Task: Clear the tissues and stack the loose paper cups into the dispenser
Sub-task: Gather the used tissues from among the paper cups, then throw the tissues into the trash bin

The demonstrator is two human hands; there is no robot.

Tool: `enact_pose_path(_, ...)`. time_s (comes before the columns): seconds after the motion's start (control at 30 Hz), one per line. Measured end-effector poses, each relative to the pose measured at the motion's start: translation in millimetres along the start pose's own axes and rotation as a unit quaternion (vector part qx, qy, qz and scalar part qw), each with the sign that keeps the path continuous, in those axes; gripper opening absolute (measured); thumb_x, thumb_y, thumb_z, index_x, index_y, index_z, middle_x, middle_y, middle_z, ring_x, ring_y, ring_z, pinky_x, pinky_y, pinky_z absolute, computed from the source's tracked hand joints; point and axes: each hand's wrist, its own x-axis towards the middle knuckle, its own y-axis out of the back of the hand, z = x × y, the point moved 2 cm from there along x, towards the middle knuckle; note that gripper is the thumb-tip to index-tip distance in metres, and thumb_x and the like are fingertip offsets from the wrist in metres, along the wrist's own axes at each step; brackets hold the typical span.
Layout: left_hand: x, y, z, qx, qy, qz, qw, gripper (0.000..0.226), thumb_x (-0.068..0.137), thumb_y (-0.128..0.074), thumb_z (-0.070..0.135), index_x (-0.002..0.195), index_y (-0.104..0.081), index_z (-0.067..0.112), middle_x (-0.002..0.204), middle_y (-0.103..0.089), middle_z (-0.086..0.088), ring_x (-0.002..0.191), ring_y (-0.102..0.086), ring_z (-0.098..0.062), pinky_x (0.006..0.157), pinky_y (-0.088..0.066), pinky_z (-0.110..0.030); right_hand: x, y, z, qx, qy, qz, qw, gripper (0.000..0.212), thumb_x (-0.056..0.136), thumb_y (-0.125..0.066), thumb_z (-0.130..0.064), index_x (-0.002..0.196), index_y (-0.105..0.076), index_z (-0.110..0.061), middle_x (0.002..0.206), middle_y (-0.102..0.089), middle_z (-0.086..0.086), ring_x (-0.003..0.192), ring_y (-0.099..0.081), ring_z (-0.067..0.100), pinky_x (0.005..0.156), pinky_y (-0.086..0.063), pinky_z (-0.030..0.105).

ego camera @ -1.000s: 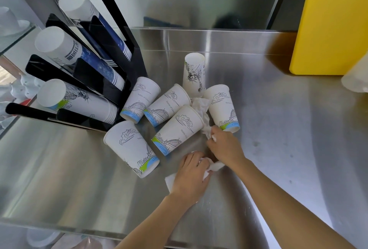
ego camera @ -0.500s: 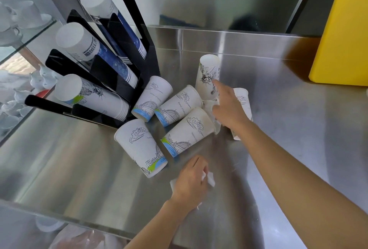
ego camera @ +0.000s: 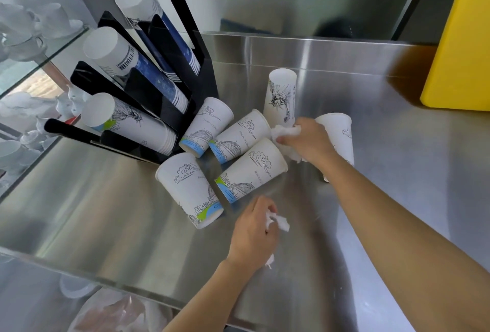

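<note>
Several loose white printed paper cups [ego camera: 246, 138] lie and stand on the steel counter [ego camera: 111, 199] beside the black cup dispenser [ego camera: 161, 92], which holds three slanted stacks of cups. My right hand [ego camera: 310, 140] is closed on a crumpled white tissue [ego camera: 285, 131] among the cups, between an upside-down standing cup [ego camera: 281, 98] and another cup [ego camera: 338, 135] partly hidden behind my wrist. My left hand [ego camera: 254, 233] rests near the counter's front and grips a second crumpled tissue [ego camera: 278, 221].
A yellow box [ego camera: 461, 39] stands at the back right. A glass shelf with white ceramic cups [ego camera: 31, 29] is on the left. A plastic bag [ego camera: 111, 313] lies below the counter's front edge. A steel backsplash rises behind.
My right hand has closed on the tissue among the cups and drawn it slightly out. My left hand has bunched its tissue tighter and stayed near the front.
</note>
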Motion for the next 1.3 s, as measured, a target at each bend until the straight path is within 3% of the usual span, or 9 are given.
enact_pose_path(0.17, 7, 7, 17, -0.044, 0.022, 0.085, 0.995, 0.008, 0.084, -0.055, 0.018, 0.089, -0.053, 0.012, 0.076, -0.052, 0.004, 0.066, -0.042, -0.012, 0.059, -0.033, -0.024, -24, 36, -2, 0.103, 0.029, 0.096, 0.99, 0.016, 0.075, -0.055, -0.012, 0.066, -0.05, 0.0, 0.072, -0.065, 0.026, 0.039, -0.052, 0.022, 0.035, -0.042, 0.026)
enact_pose_path(0.3, 10, 19, 25, -0.054, 0.04, 0.141, 0.988, 0.012, 0.084, -0.059, 0.023, 0.075, -0.055, 0.015, 0.065, -0.055, 0.0, 0.063, -0.052, -0.025, 0.056, -0.041, -0.03, -45, 48, -11, 0.229, 0.059, 0.112, 0.965, 0.025, 0.078, -0.058, -0.008, 0.066, -0.044, -0.026, 0.079, -0.055, 0.009, 0.05, -0.064, 0.023, 0.038, -0.047, 0.029)
enact_pose_path(0.4, 6, 34, 29, -0.092, 0.074, 0.156, 0.981, 0.015, 0.084, -0.06, 0.02, 0.072, -0.053, 0.017, 0.062, -0.055, 0.001, 0.063, -0.058, -0.031, 0.059, -0.047, -0.041, -66, 48, -30, 0.225, 0.094, 0.081, 0.966, 0.024, 0.082, -0.061, -0.015, 0.065, -0.048, -0.027, 0.057, -0.054, 0.003, 0.036, -0.056, 0.015, 0.035, -0.041, 0.02)
enact_pose_path(0.57, -6, 74, 28, -0.136, 0.103, 0.197, 0.966, 0.018, 0.083, -0.061, 0.02, 0.068, -0.053, 0.027, 0.061, -0.056, 0.004, 0.063, -0.059, -0.029, 0.061, -0.05, -0.044, -96, 21, -63, 0.188, 0.159, 0.065, 0.967, 0.016, 0.079, -0.066, -0.016, 0.068, -0.057, -0.025, 0.063, -0.054, -0.007, 0.047, -0.051, 0.005, 0.044, -0.047, 0.026)
enact_pose_path(0.67, -23, 104, 17, -0.161, 0.096, 0.222, 0.957, 0.017, 0.084, -0.06, 0.017, 0.069, -0.055, 0.024, 0.062, -0.056, 0.007, 0.06, -0.055, -0.012, 0.059, -0.049, -0.026, -115, -9, -87, 0.153, 0.185, 0.028, 0.97, 0.007, 0.08, -0.065, -0.016, 0.08, -0.062, -0.009, 0.067, -0.054, -0.006, 0.064, -0.052, 0.013, 0.058, -0.047, 0.03)
enact_pose_path(0.73, -39, 127, 4, -0.152, 0.087, 0.251, 0.952, 0.025, 0.084, -0.06, 0.015, 0.065, -0.052, 0.029, 0.06, -0.053, 0.009, 0.056, -0.048, -0.004, 0.053, -0.038, -0.013, -130, -32, -104, 0.143, 0.205, 0.006, 0.968, 0.009, 0.08, -0.065, -0.016, 0.079, -0.061, -0.009, 0.067, -0.053, -0.008, 0.062, -0.05, 0.007, 0.056, -0.042, 0.018)
enact_pose_path(0.9, -98, 201, -43, -0.146, 0.123, 0.325, 0.926, 0.031, 0.086, -0.06, 0.014, 0.061, -0.047, 0.027, 0.054, -0.055, 0.019, 0.052, -0.045, 0.0, 0.052, -0.035, -0.01, -179, -105, -165, 0.154, 0.24, -0.055, 0.957, 0.014, 0.081, -0.064, -0.02, 0.07, -0.056, -0.018, 0.058, -0.051, -0.008, 0.051, -0.049, 0.006, 0.046, -0.038, 0.013)
enact_pose_path(1.2, -237, 313, -175, -0.044, 0.311, 0.389, 0.866, 0.026, 0.088, -0.055, 0.021, 0.064, -0.043, 0.025, 0.056, -0.046, 0.007, 0.055, -0.042, -0.012, 0.062, -0.035, -0.031, -277, -283, -247, 0.092, 0.321, -0.243, 0.911, 0.014, 0.083, -0.065, -0.022, 0.074, -0.057, -0.014, 0.051, -0.05, -0.008, 0.053, -0.049, 0.015, 0.048, -0.041, 0.028)
enact_pose_path(1.3, -274, 333, -220, 0.002, 0.354, 0.394, 0.848, 0.011, 0.088, -0.054, 0.024, 0.077, -0.052, 0.021, 0.077, -0.056, -0.005, 0.067, -0.049, -0.025, 0.072, -0.043, -0.039, -293, -337, -252, 0.068, 0.336, -0.283, 0.896, 0.013, 0.083, -0.064, -0.026, 0.074, -0.057, -0.019, 0.052, -0.051, -0.01, 0.055, -0.057, 0.021, 0.05, -0.048, 0.032)
